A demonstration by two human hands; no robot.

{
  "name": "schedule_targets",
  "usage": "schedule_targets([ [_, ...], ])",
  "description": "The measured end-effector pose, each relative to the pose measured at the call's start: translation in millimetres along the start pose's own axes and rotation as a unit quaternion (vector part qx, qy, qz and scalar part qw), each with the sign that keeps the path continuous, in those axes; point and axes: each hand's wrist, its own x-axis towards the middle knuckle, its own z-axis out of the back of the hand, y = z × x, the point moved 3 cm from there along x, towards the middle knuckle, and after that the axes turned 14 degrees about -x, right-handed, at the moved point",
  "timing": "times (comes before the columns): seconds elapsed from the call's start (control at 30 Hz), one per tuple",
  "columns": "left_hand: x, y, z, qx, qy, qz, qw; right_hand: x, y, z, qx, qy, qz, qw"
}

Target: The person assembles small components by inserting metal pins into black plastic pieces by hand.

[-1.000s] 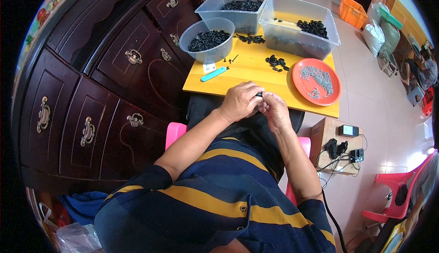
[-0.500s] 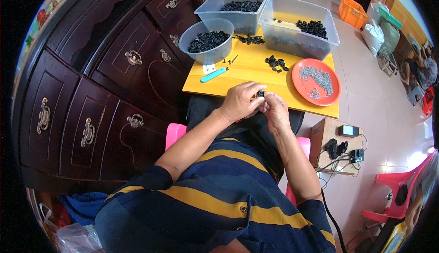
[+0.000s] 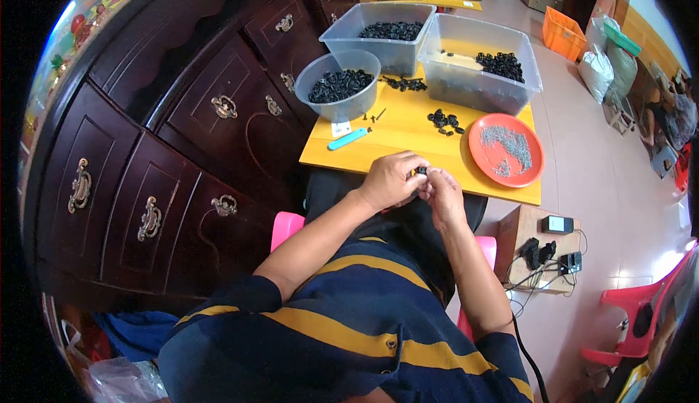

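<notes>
A small black plastic part (image 3: 421,171) is pinched between the fingertips of my left hand (image 3: 392,179) and my right hand (image 3: 443,190), just over the table's near edge. Both hands are closed on it, and the fingers cover most of its shape. Beyond my hands lies a loose group of black oval parts (image 3: 445,121) on the yellow table (image 3: 408,137). Right of them, an orange-red plate (image 3: 477,163) carries many small grey metal pieces (image 3: 510,146). A blue-handled tool (image 3: 347,139) rests on the table to the left.
A round clear tub (image 3: 375,90) and two clear bins, one left (image 3: 342,35) and one right (image 3: 535,68), hold black parts. Dark wooden drawers (image 3: 196,133) stand close on the left. A cardboard box (image 3: 520,228) with chargers and cables sits right; a pink chair (image 3: 626,330) is farther right.
The whole scene sits slightly lower in the picture as the view has tilted. My hands stay together on the same small black part.
</notes>
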Motion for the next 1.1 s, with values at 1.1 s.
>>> schedule_targets([
  [1.1, 132.8, 77.2, 88.2, -0.326, -0.003, 0.235, 0.916, -3.3, 10.4, 2.1, -0.023, -0.011, 0.026, 0.999],
])
